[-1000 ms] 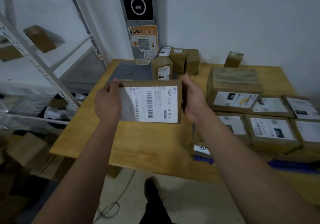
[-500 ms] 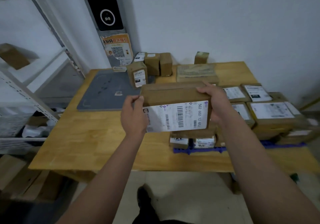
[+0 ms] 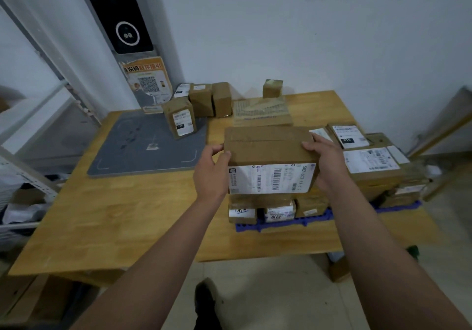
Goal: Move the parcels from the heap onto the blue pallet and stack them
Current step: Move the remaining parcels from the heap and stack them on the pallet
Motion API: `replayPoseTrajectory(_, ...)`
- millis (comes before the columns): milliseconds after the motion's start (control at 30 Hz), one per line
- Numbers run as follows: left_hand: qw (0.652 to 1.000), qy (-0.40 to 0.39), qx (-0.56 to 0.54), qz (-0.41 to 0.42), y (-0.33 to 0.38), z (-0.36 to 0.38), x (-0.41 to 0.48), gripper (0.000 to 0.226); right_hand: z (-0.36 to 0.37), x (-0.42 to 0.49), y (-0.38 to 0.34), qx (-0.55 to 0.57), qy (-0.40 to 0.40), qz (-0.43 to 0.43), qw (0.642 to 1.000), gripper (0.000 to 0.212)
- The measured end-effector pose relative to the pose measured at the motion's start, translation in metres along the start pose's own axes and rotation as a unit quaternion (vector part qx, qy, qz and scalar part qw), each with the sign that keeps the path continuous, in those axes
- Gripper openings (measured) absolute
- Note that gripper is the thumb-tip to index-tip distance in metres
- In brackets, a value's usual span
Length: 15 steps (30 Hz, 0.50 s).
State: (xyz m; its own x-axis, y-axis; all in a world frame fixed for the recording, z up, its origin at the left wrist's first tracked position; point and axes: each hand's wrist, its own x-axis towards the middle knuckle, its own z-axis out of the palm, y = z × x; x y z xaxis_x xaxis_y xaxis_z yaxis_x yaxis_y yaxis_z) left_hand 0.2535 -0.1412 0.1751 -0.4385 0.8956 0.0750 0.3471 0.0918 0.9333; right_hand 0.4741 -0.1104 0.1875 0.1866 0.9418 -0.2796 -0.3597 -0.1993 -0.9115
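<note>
Two hands hold one parcel point(image 3: 268, 148) at mid-frame, directly over the near left corner of the stack point(image 3: 373, 173) on the pallet point(image 3: 281, 223). The left hand point(image 3: 212, 173) clasps the parcel's left end, with the thumb on the top face and the fingers curled round the far side. The right hand point(image 3: 324, 163) clasps the right end, its fingers bent over the top edge and its thumb out of sight. Whether the parcel's underside rests on the parcels beneath cannot be told; it looks level and close.

The step in hand appears to be placing, with this parcel going on as an upper layer. The next move calls for lowering it flat and squaring its edges with those below so nothing overhangs the pallet. Both hands can then let go. Small boxes point(image 3: 201, 99) stand at the back of the table point(image 3: 115, 214), top centre; whether they are the heap is unclear.

The label point(image 3: 272, 179) on the parcel's near face carries barcodes and sideways digits, seemingly "502 602 12" plus a blurred group. A lower parcel point(image 3: 279, 213) shows "3016" upside down. A flat parcel point(image 3: 348, 135) at right shows "010" in white on black. The orange poster point(image 3: 148, 81), upper left, has a QR code and Chinese characters too small to read.
</note>
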Motion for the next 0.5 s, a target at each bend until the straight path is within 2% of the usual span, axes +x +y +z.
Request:
replayPoseTrajectory(67,1.000,-0.012,-0.010,-0.006,-0.001,0.004,0.001,0.012,-0.003,0.005,0.001,-0.006,-0.003,-0.003,1.000,0.041)
replayPoseTrajectory(167,0.999,-0.022,-0.029,-0.014,-0.005,0.008,0.004,0.010,-0.007,0.013,0.001,-0.013,-0.009,-0.002,1.000,0.046)
replayPoseTrajectory(300,0.999,-0.021,-0.044,-0.013,-0.014,0.010,0.008,0.006,-0.006,0.019,0.000,-0.025,-0.033,-0.007,0.999,0.033)
replayPoseTrajectory(500,0.998,-0.021,-0.052,-0.022,-0.019,0.012,0.014,0.011,-0.003,0.023,0.001,-0.038,-0.043,-0.016,0.998,0.028)
